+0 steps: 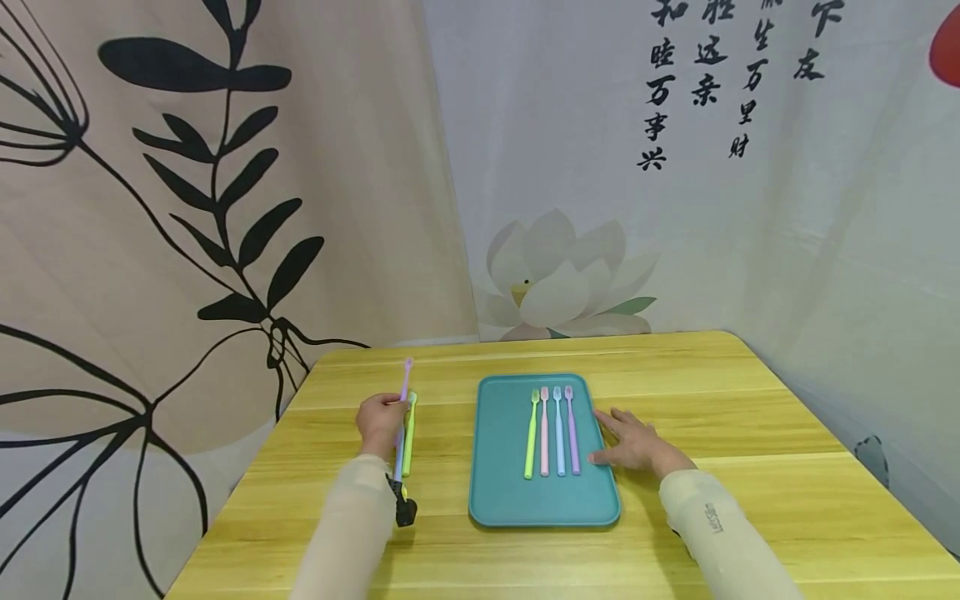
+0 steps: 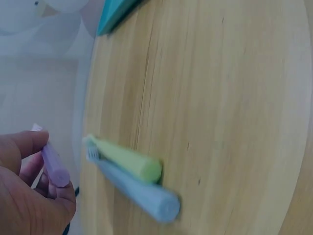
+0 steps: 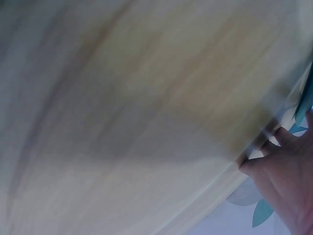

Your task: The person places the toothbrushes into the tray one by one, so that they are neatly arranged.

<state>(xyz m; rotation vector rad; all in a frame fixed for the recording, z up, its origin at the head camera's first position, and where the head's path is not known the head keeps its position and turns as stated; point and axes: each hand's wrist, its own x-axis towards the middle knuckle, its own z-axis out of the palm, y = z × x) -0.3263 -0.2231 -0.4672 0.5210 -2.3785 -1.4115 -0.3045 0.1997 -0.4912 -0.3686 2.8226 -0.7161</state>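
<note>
My left hand (image 1: 380, 423) pinches a purple toothbrush (image 2: 55, 166) between thumb and fingers, raised over the table's left side. Below it, a green toothbrush (image 1: 408, 442) and a blue toothbrush (image 2: 142, 191) lie side by side on the wood. A teal tray (image 1: 502, 500) stands in the middle, with a green toothbrush (image 1: 531, 442), a pink one (image 1: 544, 442), a blue one (image 1: 559, 442) and a purple one (image 1: 573, 437) in a row, heads away from me. Fingers spread, my right hand (image 1: 636, 442) is at the tray's right edge, gripping nothing.
The wooden table (image 1: 720, 383) reaches back to a printed curtain (image 1: 375, 208) with plant drawings and dark writing. Bare wood lies between the loose toothbrushes and the tray. A dark wrist device (image 1: 405, 508) sits at the left sleeve.
</note>
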